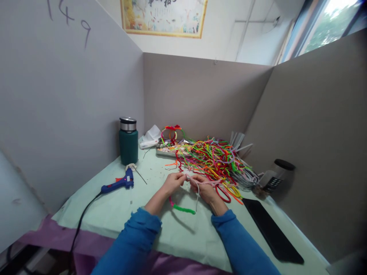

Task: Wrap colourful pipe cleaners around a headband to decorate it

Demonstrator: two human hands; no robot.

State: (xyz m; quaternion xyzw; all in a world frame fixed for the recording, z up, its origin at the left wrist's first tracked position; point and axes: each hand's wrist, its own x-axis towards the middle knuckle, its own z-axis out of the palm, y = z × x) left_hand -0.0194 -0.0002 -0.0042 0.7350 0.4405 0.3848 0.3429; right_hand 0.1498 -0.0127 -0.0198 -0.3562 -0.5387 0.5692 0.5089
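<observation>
Near the middle of the table, my left hand and my right hand are close together, fingers pinched on pipe cleaners. A thin white-grey stem hangs down between them. Below my left hand curves a pipe cleaner with a pink part and a fuzzy green end; its upper end is hidden by the hand. A pale pink piece extends to the right from my right hand. Just beyond both hands lies a large tangled pile of colourful pipe cleaners.
A blue glue gun with a black cord lies left, near a green bottle. Behind are a metal tray and white tissue. Red-handled scissors, a black flat object and a tilted jar are right. Grey partitions enclose the table.
</observation>
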